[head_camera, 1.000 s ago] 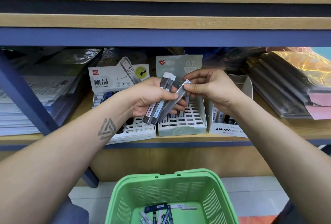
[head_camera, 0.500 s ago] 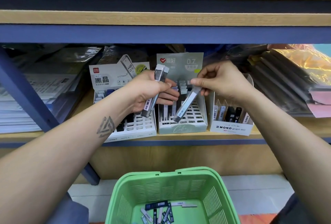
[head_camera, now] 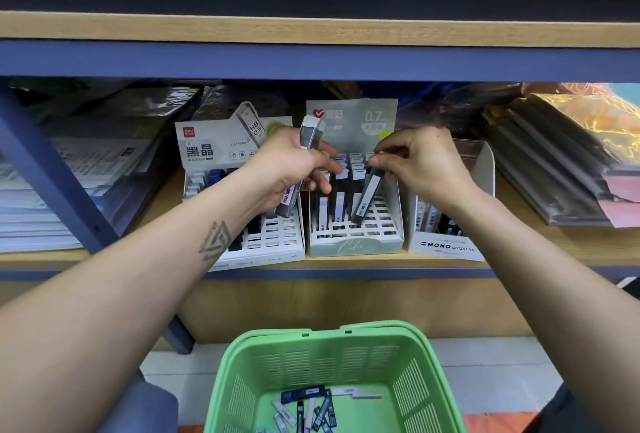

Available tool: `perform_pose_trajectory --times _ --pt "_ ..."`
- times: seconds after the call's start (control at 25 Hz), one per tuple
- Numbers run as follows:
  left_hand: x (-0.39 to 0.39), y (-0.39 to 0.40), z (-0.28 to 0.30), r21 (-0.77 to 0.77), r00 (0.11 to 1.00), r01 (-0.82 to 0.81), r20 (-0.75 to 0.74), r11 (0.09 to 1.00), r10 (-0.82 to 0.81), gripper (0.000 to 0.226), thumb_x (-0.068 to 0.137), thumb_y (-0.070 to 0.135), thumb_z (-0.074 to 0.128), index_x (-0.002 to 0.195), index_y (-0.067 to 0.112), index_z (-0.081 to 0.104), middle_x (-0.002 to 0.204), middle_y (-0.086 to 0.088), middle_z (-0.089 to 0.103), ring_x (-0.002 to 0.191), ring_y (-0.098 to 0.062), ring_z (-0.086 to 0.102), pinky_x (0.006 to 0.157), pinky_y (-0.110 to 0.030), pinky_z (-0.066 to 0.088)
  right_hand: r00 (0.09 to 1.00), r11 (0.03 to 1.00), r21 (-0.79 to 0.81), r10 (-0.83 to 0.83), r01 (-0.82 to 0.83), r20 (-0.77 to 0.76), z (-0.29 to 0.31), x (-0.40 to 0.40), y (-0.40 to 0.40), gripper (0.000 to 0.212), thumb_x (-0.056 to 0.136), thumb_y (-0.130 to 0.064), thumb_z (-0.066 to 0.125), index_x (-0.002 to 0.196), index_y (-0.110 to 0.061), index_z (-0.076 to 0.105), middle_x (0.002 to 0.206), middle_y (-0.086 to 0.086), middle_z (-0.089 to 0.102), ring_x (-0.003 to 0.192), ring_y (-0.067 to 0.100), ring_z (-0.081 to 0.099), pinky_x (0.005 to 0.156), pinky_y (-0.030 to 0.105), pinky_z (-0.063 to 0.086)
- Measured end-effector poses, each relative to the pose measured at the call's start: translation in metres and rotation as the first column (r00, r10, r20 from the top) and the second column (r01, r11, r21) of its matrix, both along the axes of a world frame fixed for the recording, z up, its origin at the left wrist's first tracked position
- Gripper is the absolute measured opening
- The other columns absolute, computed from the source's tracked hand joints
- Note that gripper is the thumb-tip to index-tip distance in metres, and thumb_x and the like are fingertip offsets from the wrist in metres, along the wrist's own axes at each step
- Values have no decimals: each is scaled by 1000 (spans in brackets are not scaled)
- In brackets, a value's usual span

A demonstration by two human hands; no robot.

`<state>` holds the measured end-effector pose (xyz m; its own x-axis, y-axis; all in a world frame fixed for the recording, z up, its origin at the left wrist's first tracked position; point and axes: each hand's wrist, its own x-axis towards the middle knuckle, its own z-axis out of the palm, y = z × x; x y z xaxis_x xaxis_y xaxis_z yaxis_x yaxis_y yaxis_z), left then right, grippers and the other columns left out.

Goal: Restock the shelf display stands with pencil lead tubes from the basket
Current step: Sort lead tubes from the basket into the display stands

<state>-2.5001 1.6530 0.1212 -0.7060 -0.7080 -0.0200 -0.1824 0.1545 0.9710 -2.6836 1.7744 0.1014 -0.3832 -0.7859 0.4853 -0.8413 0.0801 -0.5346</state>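
Now the right hand (head_camera: 420,164) pinches one tube (head_camera: 369,195) by its top, tip down over a slot in the middle stand (head_camera: 356,245). The left hand (head_camera: 294,169) grips spare tubes (head_camera: 304,152) just beside it. Best to hold it straight and slide it in slowly. More tubes wait in the basket (head_camera: 332,356) below.

Three display stands (head_camera: 356,245) stood on the shelf (head_camera: 554,252). One green basket (head_camera: 332,356) sat below, holding roughly ten loose lead tubes (head_camera: 304,408); exact count unclear.
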Motion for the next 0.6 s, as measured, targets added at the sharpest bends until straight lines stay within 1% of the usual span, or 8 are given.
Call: perform_pose_trajectory --times 0.16,0.32,0.4,0.52,0.6 --pt "-1 0 1 11 1000 -20 0 1000 20 21 89 -5 68 110 -6 64 89 -20 77 46 -17 60 42 -20 40 997 999 -1 54 -54 49 2 3 -1 6 84 -29 82 88 -25 79 75 -19 72 69 -4 68 68 17 55" --pt "-4 -3 -1 0 998 -43 -45 999 43 15 94 -5 59 109 -6 62 85 -18 77 45 -17 60 41 -21 40 987 992 -3 122 -122 104 3 6 0 9 83 -25 83 89 -19 80 80 -9 75 71 3 72 67 20 60" --pt "-4 -5 -1 -4 998 -32 -50 999 32 14 95 -3 60 109 -4 62 86 -15 78 46 -18 61 42 -21 41 987 993 -11 121 -121 103 3 7 1 7 84 -22 82 89 -18 79 79 -10 74 68 2 71 64 18 58" --pt "-3 -4 -3 3 999 6 -41 1000 -6 14 95 0 63 109 -1 63 91 -12 78 48 -18 63 44 -21 41 987 993 6 118 -119 110 7 6 3 6 83 -20 82 87 -17 79 72 -13 72 60 -2 69 57 10 51" --pt "-3 -4 -4 -3 999 15 -30 1000 -15 14 95 1 64 109 -1 64 93 -10 79 48 -18 64 43 -20 41 983 988 49 139 -145 117 11 4 5 6 81 -19 83 85 -19 78 70 -12 72 58 -1 69 56 10 50"
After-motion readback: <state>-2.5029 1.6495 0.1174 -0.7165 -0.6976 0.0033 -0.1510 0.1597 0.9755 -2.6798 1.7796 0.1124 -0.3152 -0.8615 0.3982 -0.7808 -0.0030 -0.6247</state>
